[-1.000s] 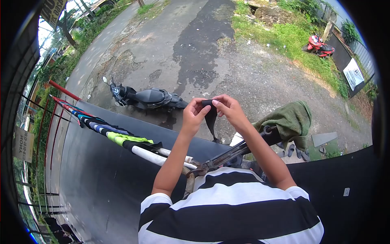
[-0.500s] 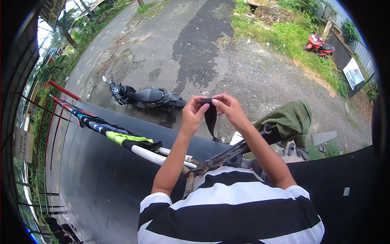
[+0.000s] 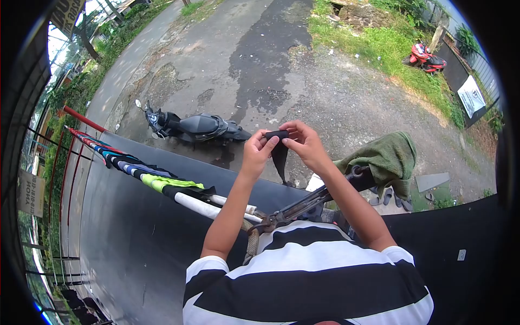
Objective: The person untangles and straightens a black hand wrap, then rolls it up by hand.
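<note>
Between my two hands, held up in front of me, is a strip of black cloth (image 3: pixel 279 160). Its top edge is stretched between my fingers, and the lower part hangs down to a narrow tip. My left hand (image 3: pixel 259 153) pinches the left end of that edge with thumb and fingers. The right end is gripped by my right hand (image 3: pixel 304 143), thumb in front and fingers curled behind. Just below my wrists lies a rusty metal bar (image 3: pixel 303 208) with a joint near my chest.
A row of folded coloured cloths (image 3: pixel 162 182) lines a long white pole (image 3: pixel 203 207) at the left. A green towel (image 3: pixel 382 160) drapes over the bar's right end. Beyond stand a black motorbike (image 3: pixel 200 127) and a red motorbike (image 3: pixel 425 58). Shoes (image 3: pixel 388 196) lie at right.
My right fingers have lifted and curled more over the cloth's top edge, which now looks flatter and folded over. My left hand has barely moved.
</note>
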Motion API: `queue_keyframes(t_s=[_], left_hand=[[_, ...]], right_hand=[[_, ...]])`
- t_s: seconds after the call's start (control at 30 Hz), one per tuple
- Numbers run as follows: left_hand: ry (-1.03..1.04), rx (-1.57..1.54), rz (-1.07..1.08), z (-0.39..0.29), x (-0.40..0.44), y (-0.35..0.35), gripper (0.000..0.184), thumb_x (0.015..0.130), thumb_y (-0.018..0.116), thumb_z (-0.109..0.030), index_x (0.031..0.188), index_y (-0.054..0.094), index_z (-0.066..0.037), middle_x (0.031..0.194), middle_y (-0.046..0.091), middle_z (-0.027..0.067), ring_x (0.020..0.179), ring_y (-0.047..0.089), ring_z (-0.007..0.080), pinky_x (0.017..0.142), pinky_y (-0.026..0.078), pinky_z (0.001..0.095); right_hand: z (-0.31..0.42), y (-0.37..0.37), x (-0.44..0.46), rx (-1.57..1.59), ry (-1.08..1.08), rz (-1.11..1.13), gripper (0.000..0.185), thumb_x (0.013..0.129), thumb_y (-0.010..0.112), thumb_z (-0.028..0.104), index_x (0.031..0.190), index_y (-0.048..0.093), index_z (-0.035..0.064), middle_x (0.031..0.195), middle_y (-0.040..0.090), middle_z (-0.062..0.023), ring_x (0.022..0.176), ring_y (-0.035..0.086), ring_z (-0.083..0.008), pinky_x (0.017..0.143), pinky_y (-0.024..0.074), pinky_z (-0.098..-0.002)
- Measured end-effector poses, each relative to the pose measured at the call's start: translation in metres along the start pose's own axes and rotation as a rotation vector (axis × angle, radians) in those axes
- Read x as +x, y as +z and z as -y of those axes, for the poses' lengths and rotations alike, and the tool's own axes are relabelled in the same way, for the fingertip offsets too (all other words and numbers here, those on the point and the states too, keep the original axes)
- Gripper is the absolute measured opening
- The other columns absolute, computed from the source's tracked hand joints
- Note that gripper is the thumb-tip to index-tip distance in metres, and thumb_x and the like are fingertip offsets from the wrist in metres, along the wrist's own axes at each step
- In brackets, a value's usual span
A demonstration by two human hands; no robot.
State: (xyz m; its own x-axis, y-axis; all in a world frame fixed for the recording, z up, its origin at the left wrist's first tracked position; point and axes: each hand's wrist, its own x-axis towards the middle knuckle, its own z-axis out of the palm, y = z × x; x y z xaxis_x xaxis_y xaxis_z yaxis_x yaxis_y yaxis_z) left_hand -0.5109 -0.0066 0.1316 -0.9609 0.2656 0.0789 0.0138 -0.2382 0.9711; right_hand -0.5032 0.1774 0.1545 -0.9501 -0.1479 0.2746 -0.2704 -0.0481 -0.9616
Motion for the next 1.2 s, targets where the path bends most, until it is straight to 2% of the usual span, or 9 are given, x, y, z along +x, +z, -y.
queue_keyframes(t_s=[0.1, 0.23, 0.3, 0.5, 0.6, 0.73, 0.83, 0.9, 1.2], left_hand=[[0.077, 0.026, -0.044, -0.008, -0.003, 0.014, 0.028, 0.095, 0.070, -0.026, 0.113, 0.061, -0.007, 0.087, 0.063, -0.0037, 0.067, 0.049, 0.0002, 0.056, 0.036, 0.0168], [0.163, 0.036, -0.029, -0.011, -0.003, 0.017, 0.028, 0.095, 0.071, -0.023, 0.115, 0.060, -0.008, 0.090, 0.064, -0.0029, 0.072, 0.050, 0.0008, 0.059, 0.037, 0.0173], [0.085, -0.036, -0.009, -0.015, -0.005, 0.014, 0.024, 0.098, 0.067, -0.018, 0.116, 0.059, -0.004, 0.100, 0.067, 0.0023, 0.089, 0.061, 0.0070, 0.080, 0.048, 0.0214], [-0.003, 0.019, 0.000, 0.006, 0.004, -0.004, 0.022, 0.100, 0.064, -0.031, 0.097, 0.063, -0.009, 0.076, 0.056, -0.0066, 0.069, 0.045, 0.0022, 0.063, 0.036, 0.0201], [-0.028, 0.027, -0.024, -0.002, 0.000, -0.001, 0.022, 0.099, 0.065, -0.030, 0.093, 0.063, -0.009, 0.075, 0.052, -0.0074, 0.069, 0.045, 0.0020, 0.063, 0.037, 0.0204], [0.004, 0.028, -0.013, -0.005, -0.001, 0.000, 0.018, 0.098, 0.066, -0.026, 0.096, 0.062, -0.008, 0.078, 0.057, -0.0064, 0.071, 0.047, 0.0020, 0.064, 0.037, 0.0201], [0.063, 0.051, 0.004, -0.008, -0.002, 0.006, 0.018, 0.098, 0.066, -0.024, 0.104, 0.064, -0.007, 0.085, 0.062, -0.0040, 0.075, 0.053, 0.0021, 0.067, 0.041, 0.0197], [0.099, 0.026, -0.031, -0.014, -0.004, 0.012, 0.018, 0.097, 0.067, -0.021, 0.106, 0.063, -0.007, 0.089, 0.063, -0.0028, 0.078, 0.054, 0.0027, 0.068, 0.042, 0.0198], [0.046, 0.047, 0.048, 0.005, 0.003, -0.009, 0.023, 0.096, 0.067, -0.019, 0.114, 0.060, -0.005, 0.096, 0.065, -0.0005, 0.080, 0.056, 0.0040, 0.070, 0.043, 0.0201]], right_hand=[[0.008, -0.001, -0.001, 0.071, 0.201, -0.004, 0.024, 0.093, 0.068, 0.010, 0.115, 0.063, 0.0035, 0.094, 0.066, -0.0031, 0.087, 0.062, -0.0104, 0.078, 0.0498, -0.0260], [0.004, -0.003, 0.000, 0.080, 0.194, 0.023, 0.022, 0.093, 0.068, 0.010, 0.113, 0.063, 0.0033, 0.094, 0.067, -0.0030, 0.088, 0.062, -0.0103, 0.081, 0.0500, -0.0261], [0.006, -0.001, -0.001, 0.092, 0.139, 0.007, 0.021, 0.093, 0.069, 0.010, 0.112, 0.063, 0.0033, 0.095, 0.067, -0.0032, 0.088, 0.062, -0.0098, 0.081, 0.0498, -0.0258], [0.012, 0.001, -0.002, 0.059, 0.112, -0.004, 0.023, 0.091, 0.071, 0.009, 0.113, 0.063, 0.0028, 0.097, 0.067, -0.0043, 0.090, 0.063, -0.0112, 0.083, 0.0506, -0.0273], [0.006, 0.002, -0.002, 0.011, 0.073, -0.006, 0.025, 0.091, 0.071, 0.011, 0.113, 0.063, 0.0025, 0.097, 0.067, -0.0043, 0.091, 0.063, -0.0119, 0.084, 0.0511, -0.0281], [0.006, -0.001, -0.002, -0.013, 0.075, 0.025, 0.027, 0.093, 0.070, 0.014, 0.116, 0.061, 0.0033, 0.100, 0.067, -0.0035, 0.094, 0.062, -0.0102, 0.082, 0.0496, -0.0266], [0.007, -0.003, -0.001, 0.042, 0.244, 0.041, 0.025, 0.094, 0.069, 0.017, 0.115, 0.062, 0.0038, 0.098, 0.067, -0.0022, 0.092, 0.061, -0.0089, 0.078, 0.0485, -0.0252], [0.008, -0.003, -0.003, 0.073, 0.207, 0.032, 0.027, 0.094, 0.071, 0.019, 0.114, 0.063, 0.0037, 0.092, 0.066, -0.0015, 0.082, 0.058, -0.0075, 0.070, 0.0455, -0.0237], [0.011, -0.001, -0.003, 0.080, 0.116, 0.042, 0.028, 0.095, 0.067, 0.019, 0.119, 0.061, 0.0045, 0.099, 0.065, -0.0014, 0.091, 0.059, -0.0080, 0.076, 0.0475, -0.0241]])
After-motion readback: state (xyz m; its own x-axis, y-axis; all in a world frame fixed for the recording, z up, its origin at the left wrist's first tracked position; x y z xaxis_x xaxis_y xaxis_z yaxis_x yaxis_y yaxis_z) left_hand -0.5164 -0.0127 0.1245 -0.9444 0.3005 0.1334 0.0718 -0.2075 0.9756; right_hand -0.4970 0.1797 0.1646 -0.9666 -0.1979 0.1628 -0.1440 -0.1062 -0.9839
